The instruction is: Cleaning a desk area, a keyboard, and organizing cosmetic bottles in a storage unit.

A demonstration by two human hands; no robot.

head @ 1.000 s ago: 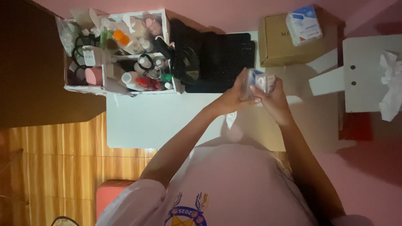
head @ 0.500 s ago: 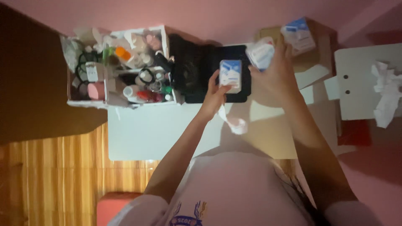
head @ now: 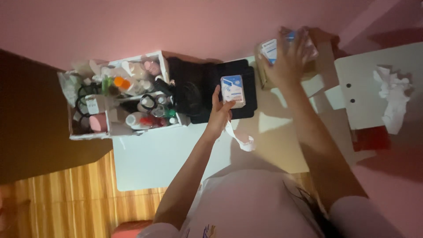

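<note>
My left hand (head: 217, 118) holds a small white and blue box (head: 232, 89) upright over a black case (head: 198, 88) at the back of the white table (head: 154, 158). My right hand (head: 287, 61) reaches to the far right and grips a blue and white packet (head: 269, 49) on top of a brown cardboard box (head: 261, 76). Its fingers cover most of the packet and what lies under it. A crumpled white paper strip (head: 243, 142) lies on the table just below my left hand.
A white open organizer (head: 119, 99) crammed with bottles, tubes and cables stands at the back left. To the right is a white surface (head: 357, 88) with crumpled tissue (head: 392, 97) on it. A pink wall runs along the back, and wooden flooring (head: 66, 194) shows at the left.
Both hands were together over the table holding the boxes. They have parted: the left has carried one box over the black case, and the right has moved its packet onto the cardboard box.
</note>
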